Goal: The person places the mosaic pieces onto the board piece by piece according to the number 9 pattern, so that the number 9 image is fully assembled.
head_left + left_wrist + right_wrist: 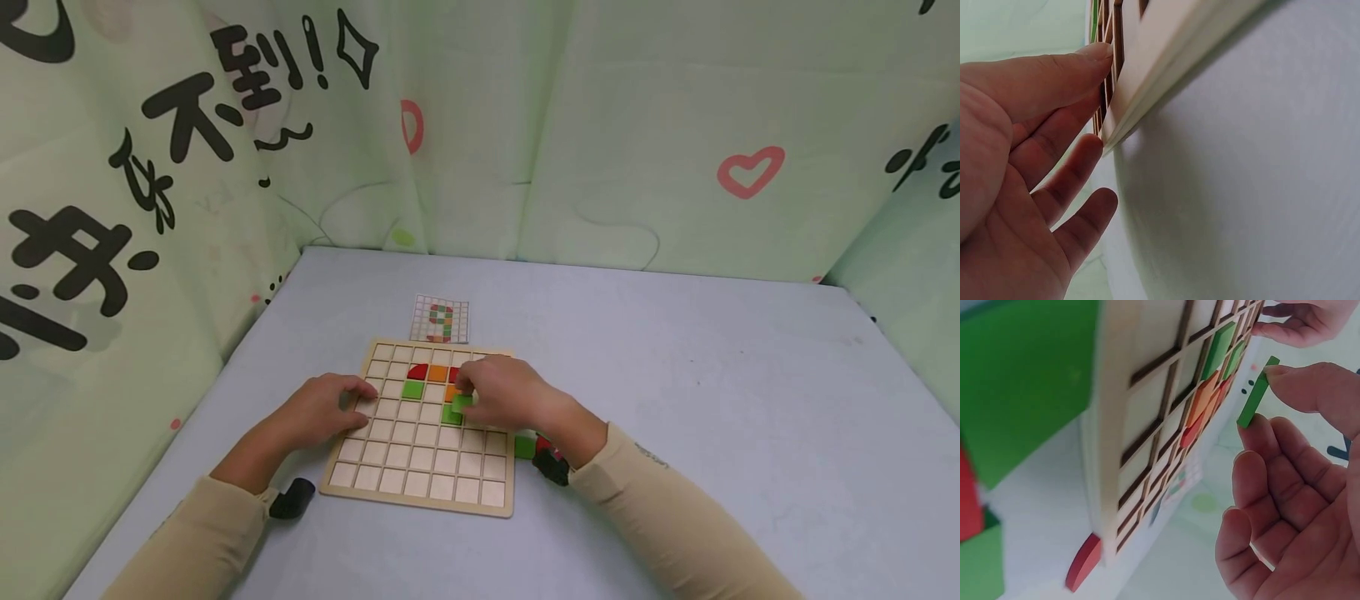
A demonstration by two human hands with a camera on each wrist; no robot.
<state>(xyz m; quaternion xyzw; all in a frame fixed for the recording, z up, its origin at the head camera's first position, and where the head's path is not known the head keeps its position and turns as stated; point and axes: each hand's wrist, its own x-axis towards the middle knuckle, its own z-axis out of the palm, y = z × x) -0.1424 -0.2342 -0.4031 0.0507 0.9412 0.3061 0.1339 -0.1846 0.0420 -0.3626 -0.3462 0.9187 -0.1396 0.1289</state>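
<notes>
My right hand (510, 392) pinches a thin green square tile (1259, 394) between thumb and index finger, raised over the wooden grid board (412, 502). The other fingers curl loosely. At the board's left edge, my left hand (318, 412) touches the rim with thumb and fingertips, fingers relaxed. In the grid lie a red rounded tile (417, 372), an orange tile (438, 373) and a partly hidden red tile (453, 375) in one row. Below are a green tile (412, 389) at left, another orange tile (452, 393) and a further green tile (451, 415).
Behind the board lies a printed pattern card (440, 318). Loose green (525, 447) and red (542, 443) tiles lie right of the board, partly behind my right wrist. A printed curtain (637, 167) stands around the white table (712, 375).
</notes>
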